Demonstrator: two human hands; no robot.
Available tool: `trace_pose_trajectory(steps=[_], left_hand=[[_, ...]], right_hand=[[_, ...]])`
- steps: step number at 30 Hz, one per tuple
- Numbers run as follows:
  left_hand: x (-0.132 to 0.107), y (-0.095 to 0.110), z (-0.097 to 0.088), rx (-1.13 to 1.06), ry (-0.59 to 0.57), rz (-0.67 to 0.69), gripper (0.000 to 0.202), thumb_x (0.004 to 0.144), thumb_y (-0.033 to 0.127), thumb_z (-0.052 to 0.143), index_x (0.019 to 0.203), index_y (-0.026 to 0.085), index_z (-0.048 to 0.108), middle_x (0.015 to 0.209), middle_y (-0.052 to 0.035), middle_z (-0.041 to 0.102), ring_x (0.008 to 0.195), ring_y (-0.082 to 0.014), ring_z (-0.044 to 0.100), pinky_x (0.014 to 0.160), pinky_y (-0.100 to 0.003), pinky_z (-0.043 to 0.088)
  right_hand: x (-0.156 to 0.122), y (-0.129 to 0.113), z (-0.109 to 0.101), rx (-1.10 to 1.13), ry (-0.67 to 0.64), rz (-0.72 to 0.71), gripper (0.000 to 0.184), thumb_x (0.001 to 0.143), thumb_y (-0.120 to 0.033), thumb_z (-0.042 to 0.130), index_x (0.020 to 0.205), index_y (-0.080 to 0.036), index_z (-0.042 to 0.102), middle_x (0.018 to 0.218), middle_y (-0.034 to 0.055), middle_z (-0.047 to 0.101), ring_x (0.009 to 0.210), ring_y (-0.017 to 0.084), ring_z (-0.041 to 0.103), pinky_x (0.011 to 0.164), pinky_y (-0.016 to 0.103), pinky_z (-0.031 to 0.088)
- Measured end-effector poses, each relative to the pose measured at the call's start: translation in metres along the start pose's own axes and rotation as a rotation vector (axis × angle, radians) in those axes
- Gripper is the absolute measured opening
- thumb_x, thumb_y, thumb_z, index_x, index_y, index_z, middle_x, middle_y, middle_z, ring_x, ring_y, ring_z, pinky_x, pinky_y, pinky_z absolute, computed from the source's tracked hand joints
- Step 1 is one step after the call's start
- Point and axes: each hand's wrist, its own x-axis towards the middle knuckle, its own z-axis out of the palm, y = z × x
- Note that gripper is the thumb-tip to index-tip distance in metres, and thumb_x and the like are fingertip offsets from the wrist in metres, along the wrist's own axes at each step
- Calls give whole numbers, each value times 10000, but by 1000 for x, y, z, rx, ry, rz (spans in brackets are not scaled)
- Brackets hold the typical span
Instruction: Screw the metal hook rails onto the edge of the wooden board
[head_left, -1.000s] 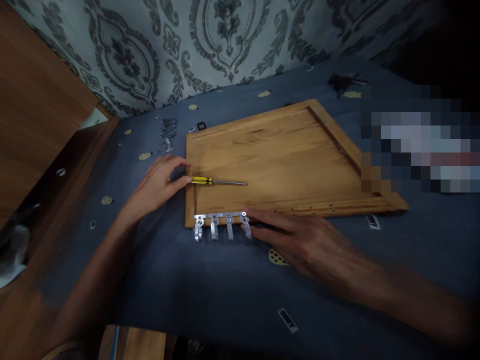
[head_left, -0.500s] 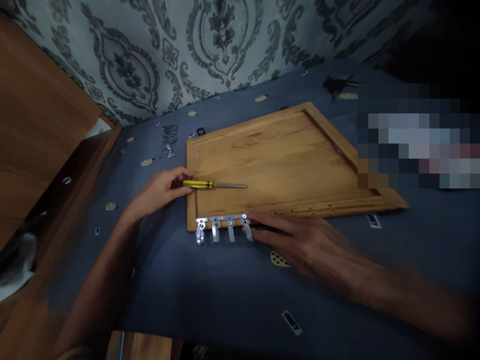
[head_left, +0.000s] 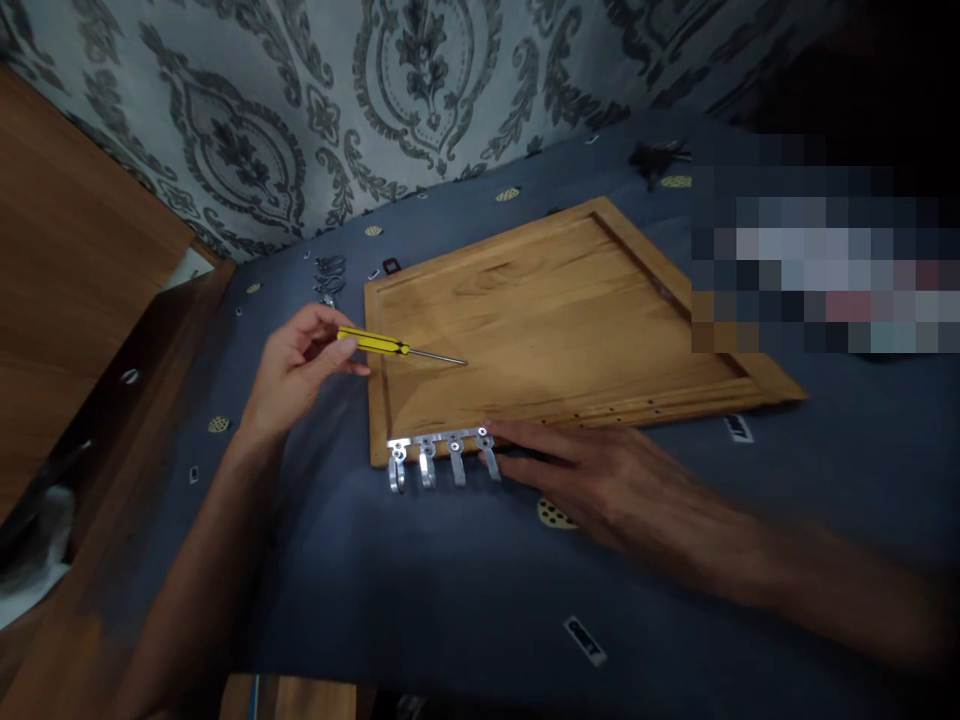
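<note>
left hand (head_left: 289,368) clasps the screwdriver (head_left: 379,342), tip toward three o'clock. right hand (head_left: 611,480) pinches the hook rail (head_left: 454,447) at three o'clock; best held flush.

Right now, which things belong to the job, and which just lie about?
In use: yellow-handled metal screwdriver, in the left hand; silver metal four-hook rail; brown framed wooden board.
Probably lying about: small grey metal pieces; black, unclear object.
</note>
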Motion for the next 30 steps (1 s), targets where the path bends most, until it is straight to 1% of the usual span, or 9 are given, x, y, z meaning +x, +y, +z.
trace_pose_trajectory(steps=[3, 5, 7, 9, 12, 19, 23, 27, 30], left_hand=[[-8, 17, 13, -102, 169, 106, 359, 888, 533, 749, 1020, 225, 617, 912, -34, 715, 851, -208, 748, 682, -319, 667], [-17, 32, 24, -139, 254, 174, 215, 945, 438, 720, 1042, 256, 659, 884, -1, 714, 834, -181, 750, 680, -295, 671], [-28, 46, 35, -113, 340, 249, 122, 968, 312, 709, 1080, 262, 706, 926, 7, 715, 855, -157, 743, 699, -267, 671], [-37, 57, 44, -23, 380, 354, 152, 989, 249, 676, 1132, 278, 716, 951, 15, 706, 890, -132, 729, 743, -238, 660], [-46, 62, 53, 104, 385, 450, 218, 1001, 223, 644, 1203, 286, 696, 1010, 4, 689, 914, -135, 718, 777, -260, 647], [-50, 59, 56, 232, 325, 442, 177, 1025, 299, 623, 1190, 252, 665, 997, -22, 699, 846, -141, 710, 715, -263, 631], [-50, 59, 58, 265, 333, 507, 209, 1023, 243, 619, 1228, 253, 655, 1021, -16, 695, 841, -135, 717, 731, -267, 634], [-51, 58, 58, 274, 316, 522, 237, 1016, 240, 631, 1252, 253, 652, 1031, -23, 691, 823, -138, 713, 649, -250, 611], [-53, 57, 58, 287, 304, 485, 246, 1013, 248, 640, 1257, 273, 650, 1037, -2, 692, 648, -78, 626, 520, -219, 522]], right_hand=[[1, 1, 2, 21, 45, -61, 504, 831, 49, 494, 1182, -235, 718, 1400, 91, 680, 871, 227, 782, 638, 337, 633], [1, 1, 1, 17, 59, -69, 518, 825, 63, 473, 1184, -225, 711, 1397, 98, 681, 849, 234, 785, 589, 338, 620], [1, 2, 0, 9, 72, -82, 534, 825, 76, 453, 1199, -214, 699, 1396, 105, 681, 847, 232, 786, 569, 329, 610], [1, 2, -1, 16, 71, -97, 558, 819, 84, 440, 1238, -198, 678, 1401, 119, 676, 859, 228, 785, 591, 326, 612], [1, 1, -1, 24, 49, -101, 563, 836, 76, 425, 1273, -190, 659, 1408, 124, 670, 850, 214, 781, 601, 320, 606], [1, 3, 2, 28, 54, -75, 620, 794, 74, 438, 1281, -239, 663, 1401, 59, 683, 838, 156, 762, 586, 247, 565], [1, 3, 2, 36, 93, -76, 566, 805, 64, 457, 1222, -240, 689, 1384, 57, 695, 806, 162, 761, 568, 254, 559], [2, 2, 1, 7, 87, -72, 590, 757, 77, 482, 1208, -236, 697, 1392, 56, 691, 788, 168, 763, 515, 247, 535], [2, 1, 0, -5, 103, -90, 596, 745, 95, 464, 1194, -219, 698, 1384, 64, 696, 764, 167, 763, 494, 254, 524]])
